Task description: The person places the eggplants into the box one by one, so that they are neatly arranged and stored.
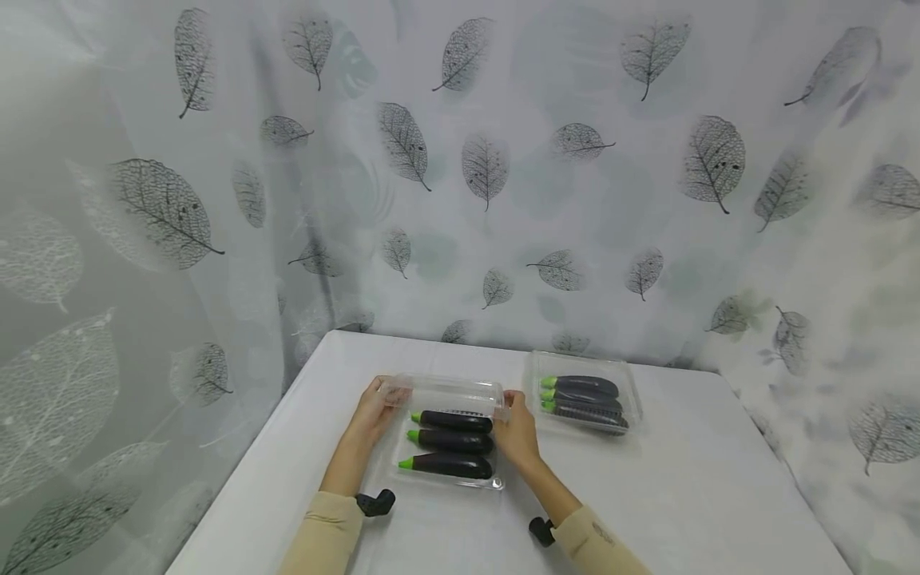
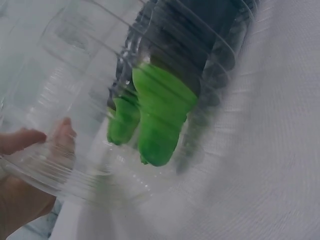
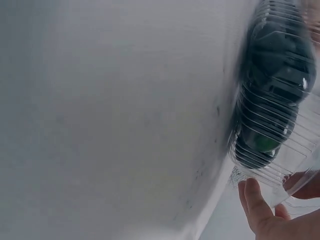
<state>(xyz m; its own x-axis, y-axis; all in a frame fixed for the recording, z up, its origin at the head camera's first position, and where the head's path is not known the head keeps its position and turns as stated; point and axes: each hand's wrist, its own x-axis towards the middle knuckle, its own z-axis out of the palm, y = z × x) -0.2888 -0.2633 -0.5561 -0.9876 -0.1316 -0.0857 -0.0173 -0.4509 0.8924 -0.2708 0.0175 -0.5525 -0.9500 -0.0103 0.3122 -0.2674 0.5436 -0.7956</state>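
Observation:
Three dark purple eggplants (image 1: 454, 441) with bright green stem ends lie side by side in a clear plastic clamshell box (image 1: 467, 482). Its transparent lid (image 1: 442, 391) stands raised at the far side. My left hand (image 1: 370, 410) grips the lid's left end, and the thumb and a finger show around the plastic in the left wrist view. At the opposite end, my right hand (image 1: 517, 431) pinches the lid's edge; its thumb and fingers (image 3: 257, 202) appear there in the right wrist view. The ribbed plastic wall covers part of the eggplants (image 2: 165, 110) in the left wrist view.
A second clear box (image 1: 632, 391) holding several eggplants (image 1: 585, 395) sits at the back right of the white table (image 1: 690, 479). Behind the table hangs a leaf-patterned curtain (image 1: 532, 184). A black wrist camera (image 1: 376, 503) is worn on the left forearm.

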